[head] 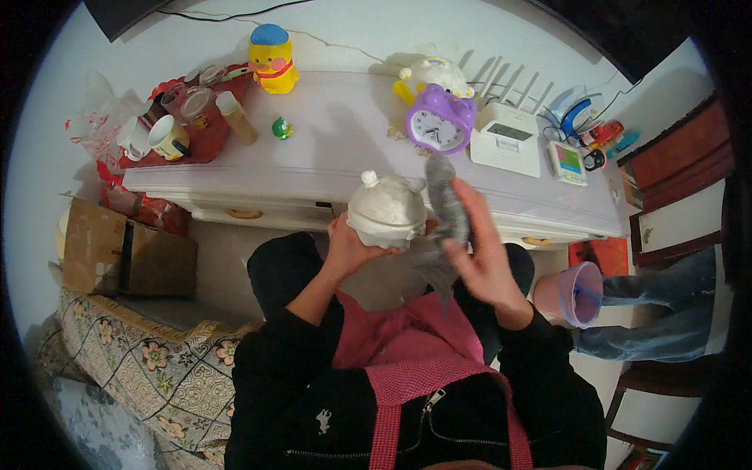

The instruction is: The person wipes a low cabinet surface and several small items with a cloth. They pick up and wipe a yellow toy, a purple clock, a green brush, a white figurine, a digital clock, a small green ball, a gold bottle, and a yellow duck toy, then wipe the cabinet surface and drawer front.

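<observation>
A white figurine with small round ears (386,207) is held over my lap, just in front of the table edge. My left hand (354,249) grips it low on its left side. In my right hand (484,252) is a grey cloth (447,200), blurred, close to the figurine's right side. The cloth's lower end hangs down towards the pink apron (411,341). Whether the cloth touches the figurine cannot be told.
On the table (352,158) stand a purple alarm clock (437,126), a white router (506,138), a yellow duck figure (273,61) and a red tray (205,147) with mugs and jars. At right are a pink bin (555,296) and a person's jeans-clad legs (658,311); at left, a cardboard box (94,249).
</observation>
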`<state>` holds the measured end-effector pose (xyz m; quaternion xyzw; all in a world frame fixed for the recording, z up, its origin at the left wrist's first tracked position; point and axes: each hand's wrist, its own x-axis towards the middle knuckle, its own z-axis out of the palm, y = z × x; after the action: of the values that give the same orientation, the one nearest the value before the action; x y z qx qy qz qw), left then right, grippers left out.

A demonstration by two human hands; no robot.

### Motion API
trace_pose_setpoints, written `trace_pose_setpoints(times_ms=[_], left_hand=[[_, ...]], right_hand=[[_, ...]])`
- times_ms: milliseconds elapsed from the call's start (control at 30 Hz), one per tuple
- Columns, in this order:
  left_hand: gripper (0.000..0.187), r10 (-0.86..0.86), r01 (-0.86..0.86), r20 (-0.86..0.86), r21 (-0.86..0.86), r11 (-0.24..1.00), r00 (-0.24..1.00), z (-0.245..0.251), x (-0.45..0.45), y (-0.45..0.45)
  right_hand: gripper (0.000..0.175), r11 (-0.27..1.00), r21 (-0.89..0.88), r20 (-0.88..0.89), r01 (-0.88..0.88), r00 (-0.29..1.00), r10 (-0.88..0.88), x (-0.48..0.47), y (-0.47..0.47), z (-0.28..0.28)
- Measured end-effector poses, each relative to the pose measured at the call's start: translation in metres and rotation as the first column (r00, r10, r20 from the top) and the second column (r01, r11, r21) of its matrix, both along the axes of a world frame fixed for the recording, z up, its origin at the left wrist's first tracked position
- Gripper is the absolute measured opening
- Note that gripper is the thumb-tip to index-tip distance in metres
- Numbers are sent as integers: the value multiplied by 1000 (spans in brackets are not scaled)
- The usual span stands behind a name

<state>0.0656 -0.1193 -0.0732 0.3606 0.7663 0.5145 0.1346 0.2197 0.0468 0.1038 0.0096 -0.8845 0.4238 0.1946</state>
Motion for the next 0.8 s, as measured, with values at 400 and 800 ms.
trace_pose_setpoints(times_ms=[400, 800], left_hand=[[95, -75, 36, -288, -138, 990, 955, 31, 18, -11], [102, -79, 78, -158, -16, 997, 984, 2, 10, -4]], right_hand=[[36, 812, 573, 131, 112, 965, -226, -56, -22, -12], [48, 380, -840, 264, 386, 904, -335, -35, 110, -34]])
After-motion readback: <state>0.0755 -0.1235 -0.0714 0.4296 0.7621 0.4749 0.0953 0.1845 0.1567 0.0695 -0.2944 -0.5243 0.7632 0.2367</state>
